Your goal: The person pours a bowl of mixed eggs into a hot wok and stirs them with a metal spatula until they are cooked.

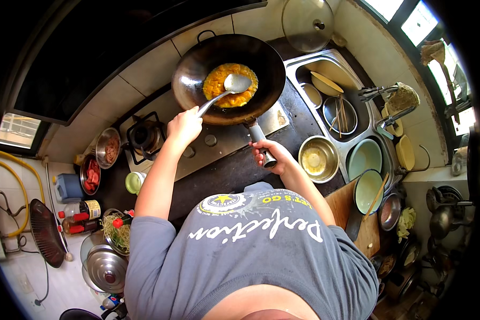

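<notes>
My left hand [185,127] is closed around the thin handle of a metal ladle [238,83]. The ladle's bowl rests over bright orange-yellow food, apparently scrambled egg [216,84], in the bottom of a dark wok [266,68]. Liquid shows around the food's edge. My right hand [274,156] grips the wok's grey handle [257,133] near its end. The wok sits over the right side of a steel gas hob [220,141], and the burner under it is hidden. To the right of my right hand stands a steel bowl [319,159] with yellow residue inside.
Right of the hob is a double sink [336,60] holding bowls and chopsticks. A glass lid [307,26] leans behind it. A cleaver-like blade or handle [354,224] lies on a wooden board [370,240]. At left are a bare burner [144,136], a bowl of red pieces [91,175] and bottles [80,210].
</notes>
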`<state>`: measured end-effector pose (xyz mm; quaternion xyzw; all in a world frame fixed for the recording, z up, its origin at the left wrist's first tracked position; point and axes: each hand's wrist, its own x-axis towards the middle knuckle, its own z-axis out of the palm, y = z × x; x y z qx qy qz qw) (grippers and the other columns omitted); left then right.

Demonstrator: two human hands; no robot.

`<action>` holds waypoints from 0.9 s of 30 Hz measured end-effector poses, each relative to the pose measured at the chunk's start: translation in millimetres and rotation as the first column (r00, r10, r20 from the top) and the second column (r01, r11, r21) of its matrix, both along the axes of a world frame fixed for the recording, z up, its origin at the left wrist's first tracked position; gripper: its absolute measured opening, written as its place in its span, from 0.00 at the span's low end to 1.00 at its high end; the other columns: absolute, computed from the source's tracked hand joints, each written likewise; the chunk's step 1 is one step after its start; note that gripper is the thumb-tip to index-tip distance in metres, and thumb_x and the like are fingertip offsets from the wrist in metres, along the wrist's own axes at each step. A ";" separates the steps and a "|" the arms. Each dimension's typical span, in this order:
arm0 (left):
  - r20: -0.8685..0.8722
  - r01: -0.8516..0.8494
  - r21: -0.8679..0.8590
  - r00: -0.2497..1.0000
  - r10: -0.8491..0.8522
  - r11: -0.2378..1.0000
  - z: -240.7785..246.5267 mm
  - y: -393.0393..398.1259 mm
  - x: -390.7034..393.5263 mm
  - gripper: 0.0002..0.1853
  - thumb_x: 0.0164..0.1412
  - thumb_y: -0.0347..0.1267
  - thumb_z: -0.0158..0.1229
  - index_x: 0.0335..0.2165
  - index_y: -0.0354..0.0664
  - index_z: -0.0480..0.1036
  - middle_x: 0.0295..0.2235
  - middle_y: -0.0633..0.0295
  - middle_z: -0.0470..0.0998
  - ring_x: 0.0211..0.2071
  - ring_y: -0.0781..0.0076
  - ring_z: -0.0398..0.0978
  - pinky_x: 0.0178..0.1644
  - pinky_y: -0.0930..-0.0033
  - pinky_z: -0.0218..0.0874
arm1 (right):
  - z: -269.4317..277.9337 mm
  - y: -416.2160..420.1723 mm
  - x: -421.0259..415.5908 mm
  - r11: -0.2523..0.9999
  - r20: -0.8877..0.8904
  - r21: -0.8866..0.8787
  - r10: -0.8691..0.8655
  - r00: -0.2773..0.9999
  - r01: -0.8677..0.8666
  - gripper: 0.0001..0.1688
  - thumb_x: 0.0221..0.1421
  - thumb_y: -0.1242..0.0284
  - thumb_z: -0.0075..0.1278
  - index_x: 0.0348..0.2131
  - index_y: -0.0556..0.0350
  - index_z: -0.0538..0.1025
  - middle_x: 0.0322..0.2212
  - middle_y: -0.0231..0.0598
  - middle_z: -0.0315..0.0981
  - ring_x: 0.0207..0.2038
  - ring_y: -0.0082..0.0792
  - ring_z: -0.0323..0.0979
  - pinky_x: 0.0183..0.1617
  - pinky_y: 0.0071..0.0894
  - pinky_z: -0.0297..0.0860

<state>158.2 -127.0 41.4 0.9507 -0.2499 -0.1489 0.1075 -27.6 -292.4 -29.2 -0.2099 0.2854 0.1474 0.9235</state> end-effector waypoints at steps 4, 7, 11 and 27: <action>0.025 0.027 -0.008 0.999 -0.026 1.000 4.4 5.2 -4.3 0.23 0.49 0.37 0.48 0.46 0.49 0.63 0.37 0.52 0.71 0.40 0.56 0.69 0.43 0.61 0.59 | -0.1 0.0 -0.8 1.000 0.001 -0.015 -0.003 1.000 0.003 0.11 0.45 0.75 0.45 0.31 0.58 0.63 0.16 0.30 0.61 0.14 0.19 0.59 0.16 0.18 0.61; 0.040 -0.032 -0.094 0.999 0.036 0.995 -3.9 18.4 -7.1 0.22 0.49 0.36 0.48 0.46 0.48 0.64 0.36 0.51 0.72 0.38 0.55 0.70 0.42 0.60 0.60 | -1.0 -0.8 -0.1 1.000 0.012 0.013 -0.003 1.000 0.003 0.11 0.45 0.75 0.45 0.31 0.58 0.63 0.16 0.30 0.61 0.14 0.19 0.59 0.16 0.18 0.61; 0.045 -0.089 -0.064 0.995 0.092 0.994 -12.9 40.8 -3.8 0.22 0.48 0.36 0.48 0.46 0.48 0.64 0.35 0.50 0.72 0.38 0.54 0.70 0.41 0.60 0.60 | -1.5 -0.8 0.1 1.000 -0.003 0.013 -0.003 1.000 0.003 0.11 0.44 0.76 0.44 0.32 0.58 0.63 0.16 0.30 0.61 0.13 0.19 0.59 0.16 0.18 0.60; 0.100 -0.043 -0.137 0.993 0.057 0.990 6.5 22.3 -0.4 0.18 0.49 0.37 0.48 0.41 0.48 0.66 0.33 0.53 0.73 0.36 0.54 0.70 0.39 0.58 0.61 | -2.0 -1.7 0.0 1.000 -0.010 0.018 0.010 1.000 -0.010 0.10 0.45 0.75 0.44 0.31 0.57 0.63 0.16 0.29 0.61 0.14 0.18 0.60 0.16 0.18 0.61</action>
